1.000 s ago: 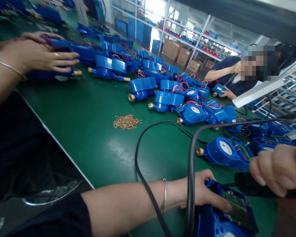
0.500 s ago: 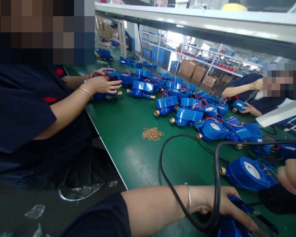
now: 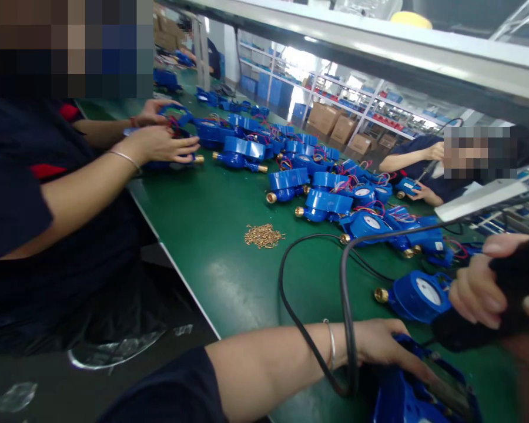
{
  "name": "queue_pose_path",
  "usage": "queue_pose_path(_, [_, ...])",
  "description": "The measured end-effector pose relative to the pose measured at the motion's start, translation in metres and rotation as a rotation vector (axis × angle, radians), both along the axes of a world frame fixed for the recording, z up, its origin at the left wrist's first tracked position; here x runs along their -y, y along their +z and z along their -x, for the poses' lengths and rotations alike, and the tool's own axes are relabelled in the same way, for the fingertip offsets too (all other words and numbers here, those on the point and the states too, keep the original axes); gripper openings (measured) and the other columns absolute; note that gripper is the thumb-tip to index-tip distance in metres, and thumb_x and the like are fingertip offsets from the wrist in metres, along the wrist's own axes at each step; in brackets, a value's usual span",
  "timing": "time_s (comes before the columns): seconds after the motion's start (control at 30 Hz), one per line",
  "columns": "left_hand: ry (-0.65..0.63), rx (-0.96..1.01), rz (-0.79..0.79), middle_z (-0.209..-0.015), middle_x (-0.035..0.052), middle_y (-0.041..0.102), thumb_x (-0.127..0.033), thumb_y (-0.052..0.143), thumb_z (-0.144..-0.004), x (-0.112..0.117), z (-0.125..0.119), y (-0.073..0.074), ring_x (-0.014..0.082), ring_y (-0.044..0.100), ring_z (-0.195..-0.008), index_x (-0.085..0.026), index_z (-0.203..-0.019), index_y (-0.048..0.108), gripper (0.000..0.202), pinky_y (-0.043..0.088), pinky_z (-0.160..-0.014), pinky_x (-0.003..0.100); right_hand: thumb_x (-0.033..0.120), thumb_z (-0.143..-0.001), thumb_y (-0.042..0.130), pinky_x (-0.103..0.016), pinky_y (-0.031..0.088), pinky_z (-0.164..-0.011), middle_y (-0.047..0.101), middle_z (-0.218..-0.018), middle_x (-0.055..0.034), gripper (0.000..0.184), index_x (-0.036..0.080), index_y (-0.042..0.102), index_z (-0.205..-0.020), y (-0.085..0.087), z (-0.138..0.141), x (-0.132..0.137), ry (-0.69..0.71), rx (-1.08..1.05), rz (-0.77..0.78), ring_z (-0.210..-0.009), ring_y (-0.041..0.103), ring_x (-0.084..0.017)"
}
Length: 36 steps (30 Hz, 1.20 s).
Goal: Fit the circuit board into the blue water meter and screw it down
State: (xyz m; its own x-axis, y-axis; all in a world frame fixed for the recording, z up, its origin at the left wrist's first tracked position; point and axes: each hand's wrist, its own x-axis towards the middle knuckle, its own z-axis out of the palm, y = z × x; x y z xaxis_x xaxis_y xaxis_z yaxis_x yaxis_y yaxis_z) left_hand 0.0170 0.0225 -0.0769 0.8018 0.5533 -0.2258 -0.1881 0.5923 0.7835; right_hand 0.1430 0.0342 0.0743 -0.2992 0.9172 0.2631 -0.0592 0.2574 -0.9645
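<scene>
My left hand is wrapped over an opened blue water meter housing at the bottom of the view, steadying it on the green table. My right hand, at the right edge, grips a black electric screwdriver. Its dark front end points left, just above and to the right of the housing; its tip cannot be made out. Beyond it lies another blue water meter with a white dial and a brass end. A black cable loops up in front of my left wrist.
Small brass-coloured screws lie piled on the green table. Several blue meters with coloured wires crowd its middle. A co-worker's hands handle a meter at left; another person works opposite. An overhead shelf crosses the top.
The view has tilted and shifted. My right hand and the black electric screwdriver show more fully, further left in the picture. My left hand stays on the housing.
</scene>
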Motion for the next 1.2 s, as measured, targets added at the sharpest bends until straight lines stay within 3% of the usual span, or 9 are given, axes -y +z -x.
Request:
queue_pose_path(0.1, [0.005,0.036,-0.025,-0.075,-0.0040,0.067,-0.025,0.089,-0.049,0.000,0.006,0.007,0.0102,0.058,-0.064,-0.017,-0.083,0.071,0.040,0.047,-0.068,0.024,0.031,-0.073,0.066,-0.034,0.037,-0.045,0.049,-0.060,-0.0023,0.034,0.025,0.060,-0.107,0.015,0.017,0.013,0.153,-0.083,-0.038,-0.047,0.046,-0.016])
queue_pose_path(0.33, [0.012,0.023,-0.024,-0.077,-0.0053,0.067,-0.019,0.084,-0.056,-0.007,0.013,0.017,0.0108,0.061,-0.070,-0.017,-0.091,0.063,0.041,0.047,-0.071,0.024,0.030,-0.072,0.072,-0.029,0.042,-0.048,0.057,-0.064,0.0013,0.034,0.026,0.059,-0.104,0.029,0.012,0.004,0.207,-0.112,-0.119,-0.049,0.051,-0.014])
queue_pose_path(0.5, [0.031,-0.001,0.010,-0.079,-0.0034,0.069,-0.019,0.087,-0.049,-0.005,0.011,0.012,0.0123,0.063,-0.071,-0.016,-0.090,0.063,0.047,0.049,-0.072,0.026,0.028,-0.070,0.072,-0.033,0.055,-0.054,0.067,-0.072,-0.0043,0.036,0.020,0.061,-0.103,0.045,0.023,-0.002,0.102,-0.144,-0.334,-0.060,0.065,-0.021])
queue_pose_path(0.6, [0.059,-0.007,0.036,-0.080,-0.0037,0.069,-0.021,0.089,-0.046,0.000,0.009,0.011,0.0114,0.062,-0.069,-0.017,-0.092,0.065,0.052,0.049,-0.072,0.026,0.025,-0.071,0.069,-0.037,0.060,-0.063,0.070,-0.080,-0.0060,0.038,0.017,0.061,-0.107,0.045,0.042,-0.008,0.006,-0.208,-0.314,-0.072,0.069,-0.025])
queue_pose_path(0.8, [0.013,-0.004,-0.007,-0.086,-0.0030,0.070,-0.018,0.091,-0.037,0.003,0.006,0.007,0.0135,0.062,-0.075,-0.019,-0.090,0.071,0.056,0.050,-0.074,0.026,0.025,-0.071,0.061,-0.029,0.053,-0.053,0.060,-0.063,0.0019,0.028,0.020,0.060,-0.099,0.020,0.101,-0.042,-0.120,-0.383,-0.119,-0.052,0.056,-0.013])
queue_pose_path(0.97, [0.094,-0.176,-0.195,-0.092,0.0011,0.071,-0.030,0.092,-0.036,0.001,-0.015,-0.031,0.0233,0.066,-0.083,-0.022,-0.099,0.071,0.067,0.053,-0.070,0.031,0.026,-0.070,0.065,-0.026,0.050,-0.048,0.055,-0.056,0.0066,0.027,0.021,0.054,-0.094,-0.015,0.167,-0.079,-0.124,-0.418,-0.150,-0.047,0.053,-0.012])
queue_pose_path(1.07, [0.095,-0.137,-0.259,-0.079,0.0016,0.070,-0.036,0.092,-0.033,0.001,-0.030,-0.054,0.0246,0.067,-0.074,-0.022,-0.089,0.074,0.060,0.053,-0.059,0.030,0.027,-0.069,0.068,-0.023,0.047,-0.045,0.057,-0.056,0.0068,0.030,0.021,0.052,-0.094,-0.037,0.202,-0.095,-0.102,-0.398,-0.164,-0.045,0.054,-0.012])
queue_pose_path(1.2, [0.111,-0.086,-0.293,-0.059,-0.0005,0.063,-0.045,0.087,-0.044,-0.001,-0.038,-0.061,0.0205,0.063,-0.058,-0.021,-0.077,0.075,0.043,0.050,-0.050,0.028,0.029,-0.069,0.071,-0.023,0.048,-0.045,0.059,-0.058,0.0061,0.033,0.020,0.052,-0.094,-0.060,0.236,-0.109,-0.079,-0.354,-0.177,-0.044,0.055,-0.012])
